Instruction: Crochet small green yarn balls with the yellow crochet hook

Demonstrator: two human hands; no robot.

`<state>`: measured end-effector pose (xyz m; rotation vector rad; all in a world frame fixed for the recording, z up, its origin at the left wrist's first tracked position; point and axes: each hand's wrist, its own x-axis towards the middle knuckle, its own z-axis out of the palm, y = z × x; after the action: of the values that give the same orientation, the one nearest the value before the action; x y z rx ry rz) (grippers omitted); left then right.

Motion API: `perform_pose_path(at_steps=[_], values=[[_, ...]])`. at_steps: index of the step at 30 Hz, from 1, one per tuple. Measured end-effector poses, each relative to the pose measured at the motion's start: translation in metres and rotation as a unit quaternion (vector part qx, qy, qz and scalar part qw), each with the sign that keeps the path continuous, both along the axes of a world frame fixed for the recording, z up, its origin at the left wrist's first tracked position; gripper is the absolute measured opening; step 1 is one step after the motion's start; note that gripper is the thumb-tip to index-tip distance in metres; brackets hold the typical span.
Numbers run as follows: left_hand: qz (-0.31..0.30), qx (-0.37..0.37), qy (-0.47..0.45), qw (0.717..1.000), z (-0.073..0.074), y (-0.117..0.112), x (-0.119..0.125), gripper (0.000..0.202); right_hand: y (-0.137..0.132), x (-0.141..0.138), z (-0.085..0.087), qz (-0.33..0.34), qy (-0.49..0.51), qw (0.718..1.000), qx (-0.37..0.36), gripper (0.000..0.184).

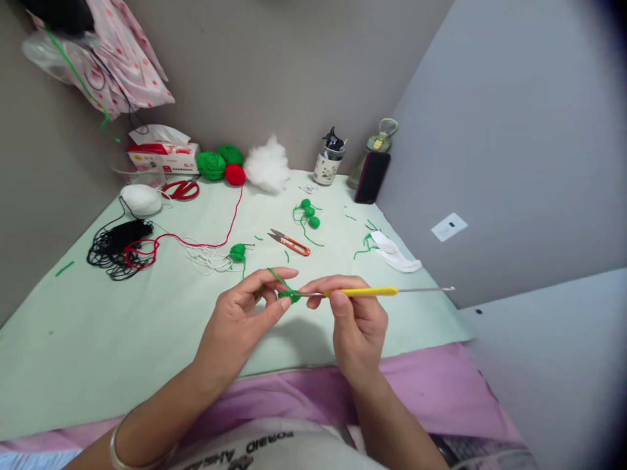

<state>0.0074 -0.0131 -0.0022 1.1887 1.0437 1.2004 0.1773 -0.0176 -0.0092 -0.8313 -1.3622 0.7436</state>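
Note:
Between thumb and fingers, my left hand (249, 307) pinches a small piece of green crochet work (292, 297). A strand of green yarn (280, 279) runs from the piece up over the left index finger. My right hand (357, 313) is closed around a yellow-handled crochet hook (369, 292), which lies nearly level and has a metal tip at both ends. Its left tip meets the green piece; exactly how it sits in the stitches is too small to tell. A small green yarn ball (238, 252) lies just beyond my left hand.
Orange thread snips (290, 242), small green balls (309, 212) and a white strip (394, 252) lie beyond my hands. Black yarn (122, 240), red scissors (182, 190), a red ball (235, 174) and white stuffing (268, 164) are farther left. A phone (372, 177) leans at the back right.

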Motion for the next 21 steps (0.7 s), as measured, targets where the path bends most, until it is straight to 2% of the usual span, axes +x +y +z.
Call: perform_pose_path(at_steps=[4,9,12,17,21], values=[[0.01,0.016,0.019,1.0,0.0013,0.0016,0.0001,0.021,-0.0004,0.0004,-0.0008,-0.002,-0.047,0.998,0.039,0.021],[0.023,0.03,0.045,0.998,0.0039,0.0023,0.0022,0.022,0.0005,-0.0002,0.0007,-0.005,-0.127,0.983,0.134,0.025],[0.022,0.032,0.05,0.998,0.0052,0.0012,0.0031,0.023,0.0007,0.0001,0.0018,-0.007,-0.161,0.975,0.15,0.025],[0.018,0.027,0.038,0.999,0.0051,0.0021,-0.0002,0.022,-0.0001,-0.0008,0.0005,-0.02,-0.102,0.986,0.129,0.025],[-0.02,0.008,0.012,1.0,0.0047,0.0036,-0.0023,0.023,0.0001,-0.0032,0.0023,-0.006,-0.03,0.995,0.094,0.022]])
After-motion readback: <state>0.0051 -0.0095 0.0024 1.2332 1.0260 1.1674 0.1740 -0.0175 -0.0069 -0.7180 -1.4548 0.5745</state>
